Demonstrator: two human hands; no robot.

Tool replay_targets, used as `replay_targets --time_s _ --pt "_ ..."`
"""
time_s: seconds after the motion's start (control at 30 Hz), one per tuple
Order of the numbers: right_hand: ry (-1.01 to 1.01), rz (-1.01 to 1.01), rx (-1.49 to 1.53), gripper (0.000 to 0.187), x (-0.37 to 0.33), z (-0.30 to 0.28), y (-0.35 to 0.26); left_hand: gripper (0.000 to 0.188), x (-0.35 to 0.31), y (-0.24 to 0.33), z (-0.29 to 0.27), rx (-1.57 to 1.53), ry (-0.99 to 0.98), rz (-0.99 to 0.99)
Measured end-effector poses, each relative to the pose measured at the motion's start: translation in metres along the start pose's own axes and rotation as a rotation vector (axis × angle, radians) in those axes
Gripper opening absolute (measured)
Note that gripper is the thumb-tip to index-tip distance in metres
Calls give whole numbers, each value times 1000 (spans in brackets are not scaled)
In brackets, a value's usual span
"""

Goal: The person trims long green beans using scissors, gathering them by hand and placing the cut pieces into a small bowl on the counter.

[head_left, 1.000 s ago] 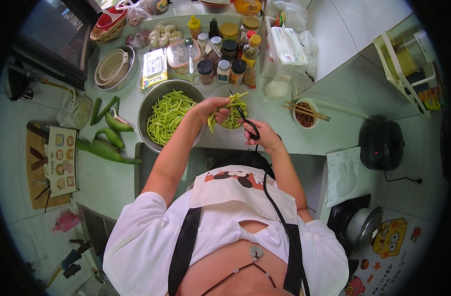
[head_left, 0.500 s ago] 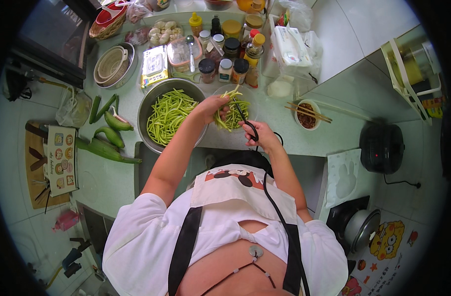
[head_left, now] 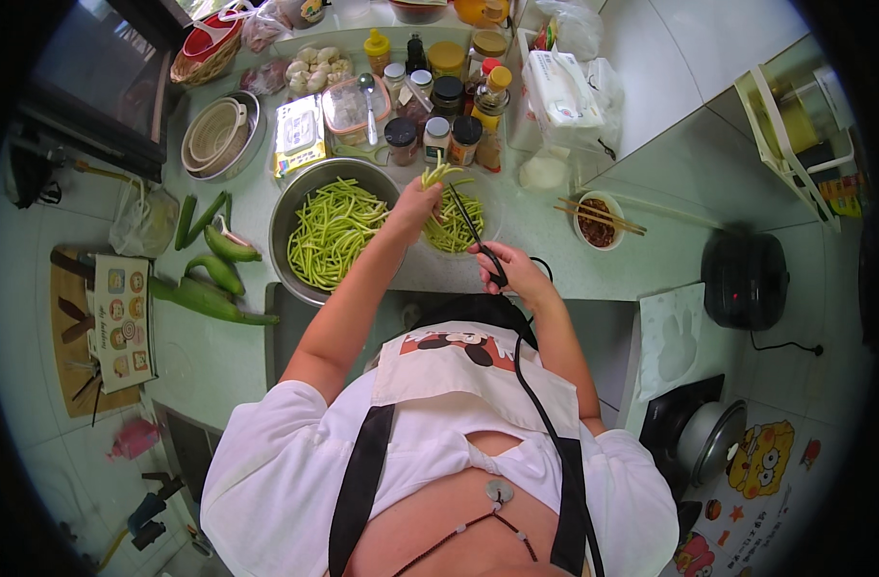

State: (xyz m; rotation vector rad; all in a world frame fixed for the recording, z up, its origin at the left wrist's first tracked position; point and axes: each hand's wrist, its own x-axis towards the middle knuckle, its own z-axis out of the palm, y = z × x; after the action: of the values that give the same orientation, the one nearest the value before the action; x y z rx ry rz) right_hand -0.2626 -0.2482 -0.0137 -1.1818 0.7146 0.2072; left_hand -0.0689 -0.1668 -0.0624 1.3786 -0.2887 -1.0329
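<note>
My left hand (head_left: pixel 418 208) is closed around a small bunch of thin green stalks (head_left: pixel 441 174), whose pale ends stick up past the fingers. It hovers over the left part of a clear bowl (head_left: pixel 498 219) with cut green pieces (head_left: pixel 465 212) inside. In my right hand (head_left: pixel 518 273) is a pair of black-handled scissors (head_left: pixel 475 228); the blades point up and left, just right of the bunch. Left of the clear bowl stands a large metal bowl (head_left: pixel 280 238) full of long green stalks (head_left: pixel 335 231), partly behind my left forearm.
Green loofah-like vegetables (head_left: pixel 209 300) lie on the counter at left. Jars and bottles (head_left: pixel 447 94) crowd the back, beside a clear-lidded box (head_left: pixel 357 108) with a spoon on it. To the right are a small white bowl (head_left: pixel 598 242) with chopsticks across it and a black appliance (head_left: pixel 745 287).
My left hand has shifted slightly left, carrying the bunch away from the scissor blades. The scissors have stayed nearly in place, and the cut pieces in the clear bowl show more.
</note>
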Motion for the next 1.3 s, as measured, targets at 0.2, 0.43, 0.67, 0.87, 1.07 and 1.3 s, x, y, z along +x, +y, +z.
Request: replay_targets --time_s 0.2,0.43,0.67,0.87,1.07,1.3 --pt "16 -60 42 27 3 4 7 13 1 -16 10 74 18 -11" --pt "6 -45 86 27 2 3 13 12 -1 -22 5 57 -43 -58" --pt "63 -5 74 24 -6 6 10 10 -8 -14 11 120 -10 -11" --pt "116 -43 -56 27 -16 7 3 19 -18 -8 13 183 13 54" --pt "107 -64 -94 29 -17 10 3 27 -11 -29 0 375 2 193" --pt "101 -79 -39 30 -19 14 2 28 -26 -16 5 602 22 266"
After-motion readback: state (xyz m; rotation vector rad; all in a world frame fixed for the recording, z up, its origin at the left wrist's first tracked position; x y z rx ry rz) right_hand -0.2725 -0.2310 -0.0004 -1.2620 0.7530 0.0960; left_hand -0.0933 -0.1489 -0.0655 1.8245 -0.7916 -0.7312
